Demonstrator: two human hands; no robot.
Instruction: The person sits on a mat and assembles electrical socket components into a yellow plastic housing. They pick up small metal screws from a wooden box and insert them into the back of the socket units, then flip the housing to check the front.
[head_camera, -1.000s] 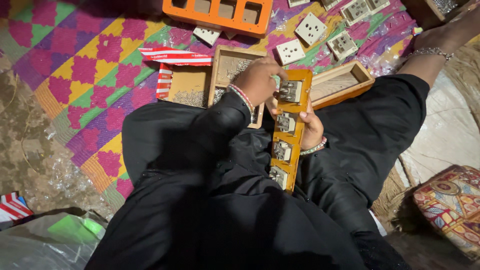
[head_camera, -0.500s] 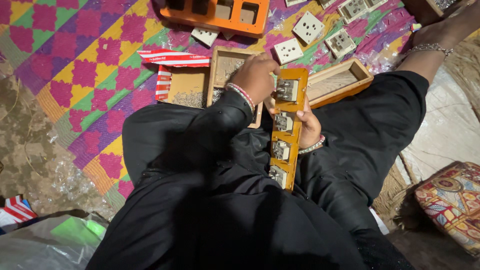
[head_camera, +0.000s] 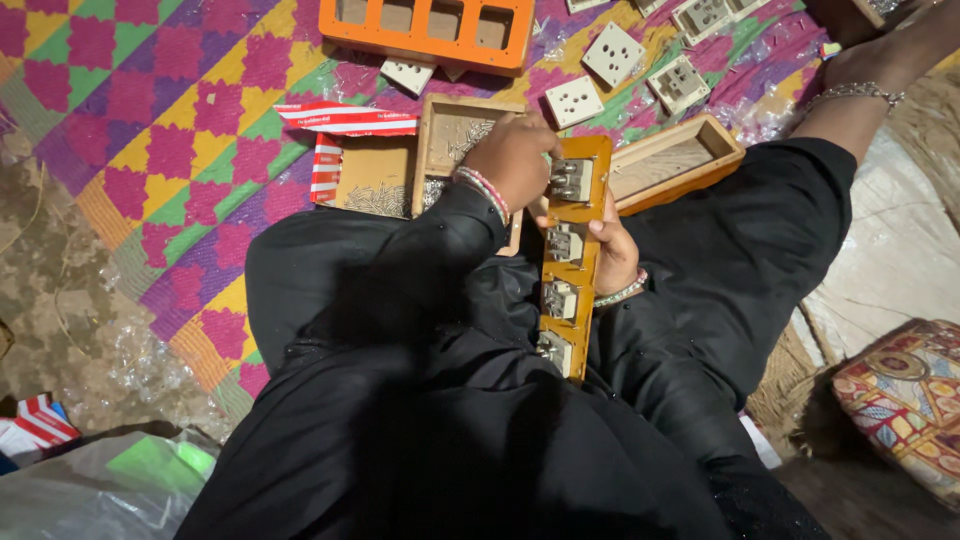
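Four switch units are counted in one orange board (head_camera: 570, 262), which is held upright over the lap. It is gripped by the right hand (head_camera: 612, 256), fingers closed round its edge. The left hand (head_camera: 512, 160) is curled at the topmost unit (head_camera: 570, 180). One empty four-slot orange frame (head_camera: 430, 30) lies beyond.

A woven floor mat (head_camera: 150, 110) in a pink, purple, yellow and green diamond pattern covers the ground, its edge giving onto a worn brown patterned floor (head_camera: 50, 270) strewn with clear plastic wrap (head_camera: 150, 370). At the right lie a pale sheet (head_camera: 890, 260) and a colourful embroidered cushion (head_camera: 910, 400). The light is dim and warm.
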